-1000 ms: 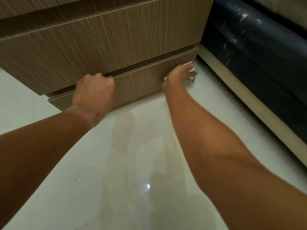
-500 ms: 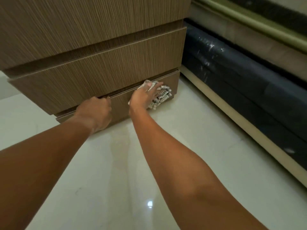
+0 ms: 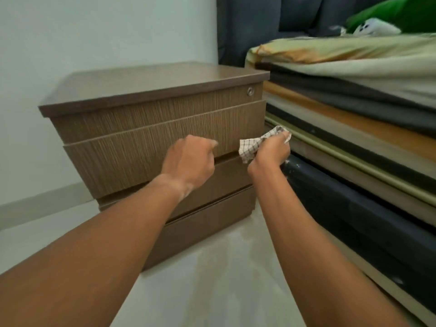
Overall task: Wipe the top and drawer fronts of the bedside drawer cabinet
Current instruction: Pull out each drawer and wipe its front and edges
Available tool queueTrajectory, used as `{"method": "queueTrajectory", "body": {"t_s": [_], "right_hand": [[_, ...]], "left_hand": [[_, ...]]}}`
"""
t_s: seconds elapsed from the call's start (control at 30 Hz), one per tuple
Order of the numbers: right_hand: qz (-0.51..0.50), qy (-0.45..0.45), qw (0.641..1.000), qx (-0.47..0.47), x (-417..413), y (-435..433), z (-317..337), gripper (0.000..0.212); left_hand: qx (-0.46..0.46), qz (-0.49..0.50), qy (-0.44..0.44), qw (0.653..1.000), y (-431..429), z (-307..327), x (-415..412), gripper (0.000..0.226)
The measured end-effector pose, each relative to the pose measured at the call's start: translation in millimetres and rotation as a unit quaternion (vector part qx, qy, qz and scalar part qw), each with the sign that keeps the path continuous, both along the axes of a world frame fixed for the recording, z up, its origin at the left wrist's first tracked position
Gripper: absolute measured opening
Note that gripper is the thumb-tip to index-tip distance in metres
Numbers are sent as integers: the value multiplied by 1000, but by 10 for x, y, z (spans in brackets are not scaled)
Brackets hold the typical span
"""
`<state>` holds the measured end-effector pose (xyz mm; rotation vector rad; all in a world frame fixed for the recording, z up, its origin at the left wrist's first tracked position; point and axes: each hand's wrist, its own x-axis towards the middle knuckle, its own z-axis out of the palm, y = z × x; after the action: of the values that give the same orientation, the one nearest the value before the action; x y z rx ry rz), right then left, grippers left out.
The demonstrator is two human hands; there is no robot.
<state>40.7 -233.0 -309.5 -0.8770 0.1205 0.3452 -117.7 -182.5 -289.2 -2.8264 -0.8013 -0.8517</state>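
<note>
Head view: the camera has swung up, and the whole cabinet now shows, top and all, where half a second ago only its lower drawer fronts filled the frame. It stands on the pale floor, close against the side of the bed at right, with a wall behind.

The right hand has come off the bottom drawer, where it was pressing the cloth flat, and is up at the cabinet's front right edge, level with the seam between the second and third drawer fronts. Its grip is clenched around the checked cloth, now bunched up, one end poking out above the fingers and the rest hanging toward the wood. The cloth sits right at the cabinet's right corner; whether it touches the front I cannot tell.

The left hand has risen too, from the bottom drawer's upper lip to the second drawer front. It is curled into a loose fist holding nothing, knuckles toward the wood, just beside the right hand.

A small round lock sits in the top drawer front near its right end. No brand, label or writing can be read anywhere.

The bed shows stacked layers, with a green pillow at far right.
</note>
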Motion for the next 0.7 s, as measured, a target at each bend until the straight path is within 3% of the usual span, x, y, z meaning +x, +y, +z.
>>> {"method": "queueTrajectory", "body": {"t_s": [0.1, 0.2, 0.27, 0.37, 0.43, 0.53, 0.6, 0.7], "right_hand": [[-40, -94, 995, 6, 112, 30, 685, 28], [-90, -211, 973, -24, 258, 171, 1184, 40], [-103, -302, 944, -83, 344, 305, 1425, 44], [-51, -457, 867, -192, 428, 510, 1615, 45], [43, -536, 791, -291, 493, 608, 1584, 43], [158, -619, 607, -473, 565, 659, 1483, 42], [194, -662, 497, -527, 615, 640, 1533, 44], [290, -676, 378, -562, 664, 664, 1685, 57]], "left_hand": [[75, -34, -76, 994, 83, 457, 88, 34], [110, -10, -98, 989, 200, 819, 133, 33], [122, 15, -120, 985, 300, 1007, 108, 34], [104, 60, -132, 984, 412, 1170, 7, 37], [49, 116, -106, 986, 505, 1168, -68, 39], [-29, 168, -74, 983, 618, 1098, -169, 47], [-54, 177, -54, 981, 629, 1162, -168, 48], [-129, 194, 52, 971, 685, 1340, -141, 46]]}}
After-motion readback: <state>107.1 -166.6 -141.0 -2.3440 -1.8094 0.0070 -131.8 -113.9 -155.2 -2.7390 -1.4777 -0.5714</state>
